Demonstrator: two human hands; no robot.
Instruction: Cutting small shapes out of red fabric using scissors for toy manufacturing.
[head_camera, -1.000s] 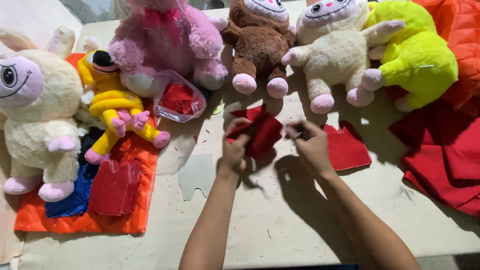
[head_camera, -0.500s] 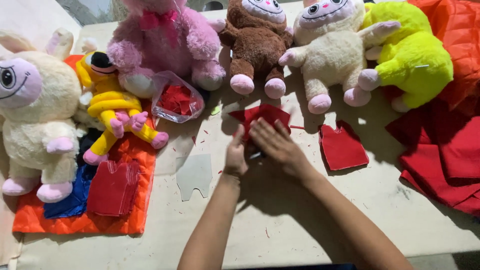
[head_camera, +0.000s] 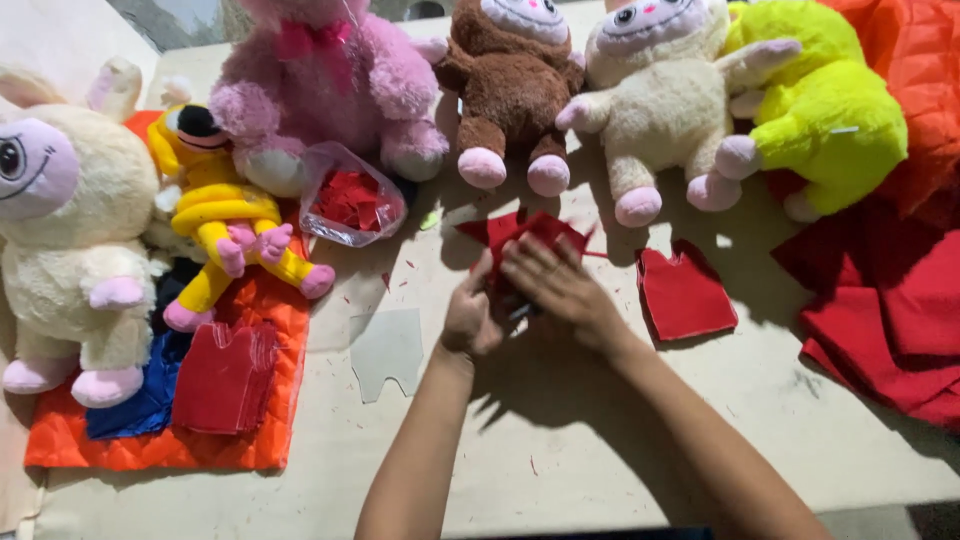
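- The right hand, at the red felt piece's side a second ago, now lies over it with fingers flat, together.
- The left hand pinches the red felt piece, mid-table toward the far edge.
- The piece is being pressed flat, apparently.

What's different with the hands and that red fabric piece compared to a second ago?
The right hand moved left, from holding the red fabric piece at its right side to lying flat across it. The left hand stayed beside it, at the piece's lower left edge. The piece went from lifted between both hands to pressed on the table. The cut red piece and plush toys kept their places.
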